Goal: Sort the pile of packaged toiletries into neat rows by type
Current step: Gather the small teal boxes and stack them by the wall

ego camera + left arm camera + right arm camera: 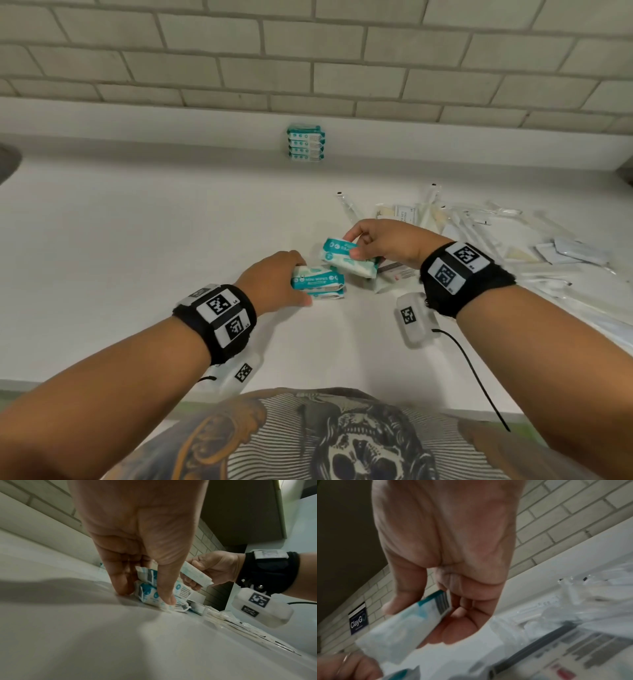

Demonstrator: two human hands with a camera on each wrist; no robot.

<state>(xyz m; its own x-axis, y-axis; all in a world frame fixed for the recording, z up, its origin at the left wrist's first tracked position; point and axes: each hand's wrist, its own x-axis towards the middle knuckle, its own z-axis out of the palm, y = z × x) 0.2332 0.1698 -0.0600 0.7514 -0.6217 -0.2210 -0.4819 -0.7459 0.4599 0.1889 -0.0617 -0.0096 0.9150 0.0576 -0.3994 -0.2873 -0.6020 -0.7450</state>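
Note:
Teal-and-white mini wipes packs are the items in play. My left hand [291, 281] grips a small stack of two packs [318, 282] on the white counter [137, 240], thumb at the near side [167, 597] and fingers at the far side. My right hand [363, 245] holds another wipes pack [344, 258] lifted and tilted just right of that stack; the same pack [406, 623] lies between thumb and fingers in the right wrist view. A neat stack of several wipes packs [306, 143] stands against the back wall.
A loose pile of clear-wrapped toothbrushes, sachets and small boxes [479, 236] spreads across the right of the counter. A printed box [399, 272] lies under my right hand. The brick wall [308, 61] bounds the back. Wrist camera housings [416, 320] hang below both wrists.

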